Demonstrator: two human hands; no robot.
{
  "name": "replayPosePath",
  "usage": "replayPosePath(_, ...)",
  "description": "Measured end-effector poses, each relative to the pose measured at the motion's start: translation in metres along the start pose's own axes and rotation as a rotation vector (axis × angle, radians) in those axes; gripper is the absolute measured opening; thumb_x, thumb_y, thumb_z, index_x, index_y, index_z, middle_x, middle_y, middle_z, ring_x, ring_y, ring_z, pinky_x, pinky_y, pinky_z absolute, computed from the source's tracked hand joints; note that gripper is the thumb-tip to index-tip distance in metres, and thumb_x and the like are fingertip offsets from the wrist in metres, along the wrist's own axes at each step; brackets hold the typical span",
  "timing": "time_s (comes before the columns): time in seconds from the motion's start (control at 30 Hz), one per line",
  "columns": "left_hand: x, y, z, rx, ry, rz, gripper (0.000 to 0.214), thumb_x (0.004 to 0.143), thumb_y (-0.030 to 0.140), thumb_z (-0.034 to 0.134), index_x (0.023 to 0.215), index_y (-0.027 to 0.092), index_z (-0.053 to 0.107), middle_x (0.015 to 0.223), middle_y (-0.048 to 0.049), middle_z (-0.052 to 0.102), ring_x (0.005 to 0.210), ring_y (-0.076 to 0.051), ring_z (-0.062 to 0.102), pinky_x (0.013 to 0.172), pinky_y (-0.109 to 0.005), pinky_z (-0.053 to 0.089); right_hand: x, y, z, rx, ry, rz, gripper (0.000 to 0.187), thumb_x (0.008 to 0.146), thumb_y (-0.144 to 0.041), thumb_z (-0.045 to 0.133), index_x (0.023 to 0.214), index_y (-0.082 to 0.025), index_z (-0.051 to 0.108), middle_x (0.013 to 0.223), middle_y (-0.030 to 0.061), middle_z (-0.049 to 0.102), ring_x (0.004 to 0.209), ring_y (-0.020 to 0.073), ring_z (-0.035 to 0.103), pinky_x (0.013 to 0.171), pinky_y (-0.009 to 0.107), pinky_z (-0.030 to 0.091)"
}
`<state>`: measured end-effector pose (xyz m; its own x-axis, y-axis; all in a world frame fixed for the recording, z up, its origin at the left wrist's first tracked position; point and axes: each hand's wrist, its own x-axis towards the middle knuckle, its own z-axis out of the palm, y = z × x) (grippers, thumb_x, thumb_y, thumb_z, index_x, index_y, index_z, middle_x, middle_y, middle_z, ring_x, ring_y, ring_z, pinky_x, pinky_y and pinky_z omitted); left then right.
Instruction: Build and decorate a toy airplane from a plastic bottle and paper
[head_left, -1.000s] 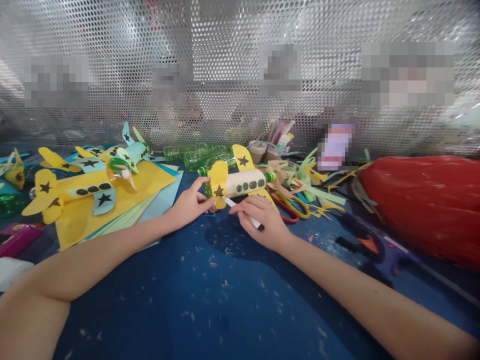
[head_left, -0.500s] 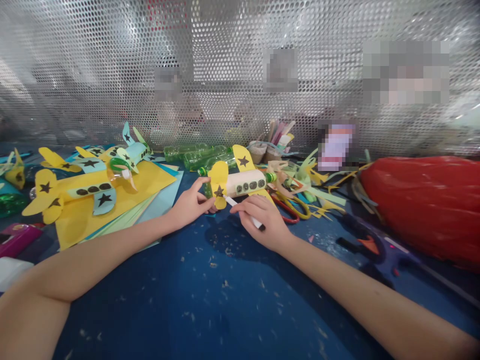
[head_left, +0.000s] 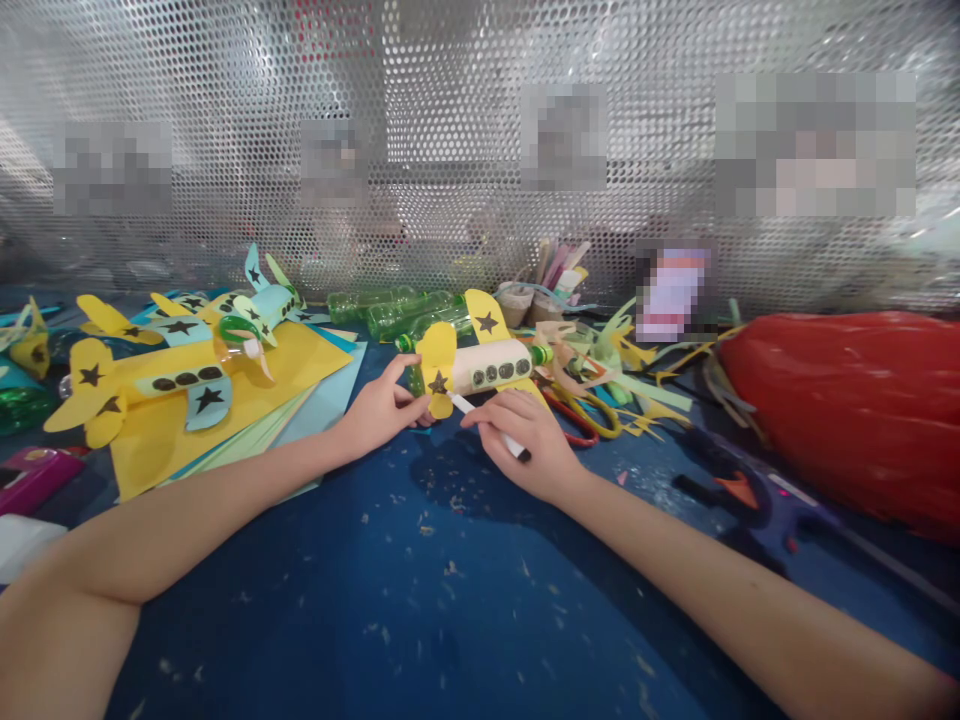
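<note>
A toy plane [head_left: 491,362], made from a green plastic bottle with a pale paper wrap and yellow paper wings and tail, lies on the blue table [head_left: 420,620]. Black stars mark its yellow parts, and dark round windows run along its side. My left hand [head_left: 386,408] is closed on the tail end, thumb and finger at the yellow tail piece. In my right hand [head_left: 529,435] is a white marker [head_left: 511,443], gripped like a pen. Its tip meets or nearly meets the tail beside the black star; contact is too small to tell.
Finished-looking paper planes [head_left: 180,375] rest on coloured paper sheets [head_left: 315,385] at left. Green bottles [head_left: 375,305] lie behind. Right of the plane are scissors [head_left: 600,412], paper scraps [head_left: 652,385], a glue gun [head_left: 784,505] and a red bag [head_left: 847,410]. A perforated metal screen [head_left: 450,120] stands behind.
</note>
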<state>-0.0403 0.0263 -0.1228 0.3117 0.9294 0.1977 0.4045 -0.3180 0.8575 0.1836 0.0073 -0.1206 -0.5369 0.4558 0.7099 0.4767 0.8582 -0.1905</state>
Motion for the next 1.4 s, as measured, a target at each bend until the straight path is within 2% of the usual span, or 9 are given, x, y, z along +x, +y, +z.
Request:
replayPosePath(0.57, -0.0003, -0.0001, 0.0000, 0.002, 0.002, 0.007, 0.052, 0.089, 0.026, 0.058, 0.134, 0.019, 0.033, 0.073, -0.0010, 0.074, 0.068, -0.017, 0.072, 0.066, -0.028, 0.058, 0.0000, 0.0003, 0.0003, -0.014, 0.001, 0.011, 0.018, 0.087, -0.014, 0.048, 0.085, -0.022, 0.064, 0.075, 0.0028, 0.066, 0.072, 0.0170, 0.061, 0.068, 0.033, 0.044)
replayPosePath(1.4, -0.0004, 0.0014, -0.0001, -0.001, 0.001, 0.007, 0.052, 0.088, 0.024, 0.058, 0.134, 0.019, 0.034, 0.072, -0.0009, 0.073, 0.067, -0.017, 0.071, 0.066, -0.028, 0.057, -0.0006, 0.0006, 0.0008, 0.007, -0.013, 0.006, 0.021, 0.089, -0.014, 0.047, 0.093, -0.023, 0.066, 0.082, 0.0039, 0.067, 0.077, 0.0180, 0.062, 0.070, 0.033, 0.045)
